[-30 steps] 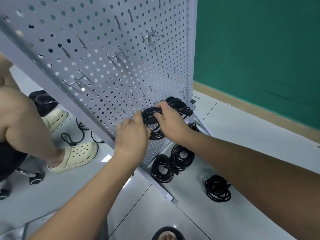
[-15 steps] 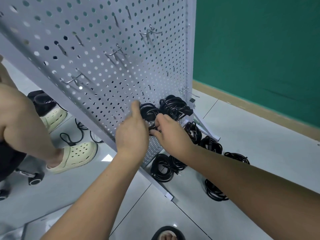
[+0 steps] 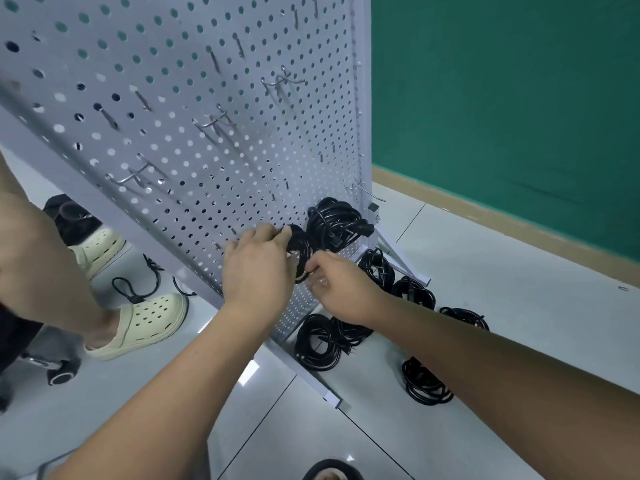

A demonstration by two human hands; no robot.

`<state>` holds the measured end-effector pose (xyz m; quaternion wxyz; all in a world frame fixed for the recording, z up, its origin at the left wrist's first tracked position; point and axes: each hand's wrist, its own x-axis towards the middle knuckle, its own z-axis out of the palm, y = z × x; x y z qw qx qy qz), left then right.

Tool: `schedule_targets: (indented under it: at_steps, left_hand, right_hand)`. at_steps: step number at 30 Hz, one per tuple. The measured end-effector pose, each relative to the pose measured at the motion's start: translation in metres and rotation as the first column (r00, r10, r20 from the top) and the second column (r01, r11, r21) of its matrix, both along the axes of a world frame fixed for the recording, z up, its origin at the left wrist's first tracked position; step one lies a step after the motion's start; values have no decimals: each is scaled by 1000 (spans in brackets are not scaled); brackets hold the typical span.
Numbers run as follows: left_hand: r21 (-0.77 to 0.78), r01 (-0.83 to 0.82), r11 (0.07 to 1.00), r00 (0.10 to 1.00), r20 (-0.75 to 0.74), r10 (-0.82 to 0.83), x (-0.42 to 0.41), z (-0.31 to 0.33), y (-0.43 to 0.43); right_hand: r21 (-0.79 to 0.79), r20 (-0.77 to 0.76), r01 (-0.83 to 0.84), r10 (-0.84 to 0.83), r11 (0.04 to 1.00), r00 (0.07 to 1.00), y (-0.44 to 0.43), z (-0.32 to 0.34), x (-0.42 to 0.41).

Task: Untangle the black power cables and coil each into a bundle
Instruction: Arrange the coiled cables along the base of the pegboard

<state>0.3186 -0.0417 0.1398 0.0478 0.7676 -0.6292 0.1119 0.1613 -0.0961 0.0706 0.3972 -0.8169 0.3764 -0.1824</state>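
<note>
- The left hand (image 3: 258, 271) reaches in from the near left with its back toward the camera. Its fingers are curled over the upper left of a small coil (image 3: 302, 249) of black cable and grip it.
- The right hand (image 3: 343, 291) comes in from the near right on an outstretched forearm. Its fingertips pinch the coil's lower edge, just right of the left hand.
- The coil hangs low against the face of the grey pegboard (image 3: 194, 133), touching a larger hung bundle (image 3: 332, 221) to its right.
- Half a second ago the left forefinger stood straight up over the coil; now it is folded down onto it. The right hand has dropped from the coil's middle to its bottom rim. A second ago that hand held the coil's top, up by the larger bundle.
- The coil is an oval ring lying roughly flat to the board, with its long axis running up and down and leaning slightly.
- More coiled bundles lie on the tiled floor (image 3: 519, 278) at the board's foot, one near (image 3: 317, 342) and one further right (image 3: 427, 381).
- A cream clog (image 3: 145, 322) of another person stands on the left.
</note>
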Motion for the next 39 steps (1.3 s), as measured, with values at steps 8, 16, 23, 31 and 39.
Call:
schedule_targets:
  at_steps: [8,16,23,31,39]
  left_hand:
    - [-133,121,984,989,-71,-131,-25,0,8]
    - [-182,505,844,836,-139,-530,-105,-50,-23]
    - [393,565,725,749,-612,-252,-160,-165,-30]
    - [631,554,544,768,-640,-40,-184,-246,-4]
    - [642,417,643,472,-758,450,-173,-259,-10]
  right_hand:
    - [38,150,170,-174,985,973,14,-18,-74]
    - [66,-152,429,-416,901,896,11,-87,-180]
    - [96,-205,478,-453,873,868,16,-137,-246]
    - [71,-430,194,-145,978,891,91,-196,-232]
    - [197,-393,402,-304,894,868,75,-214,-212]
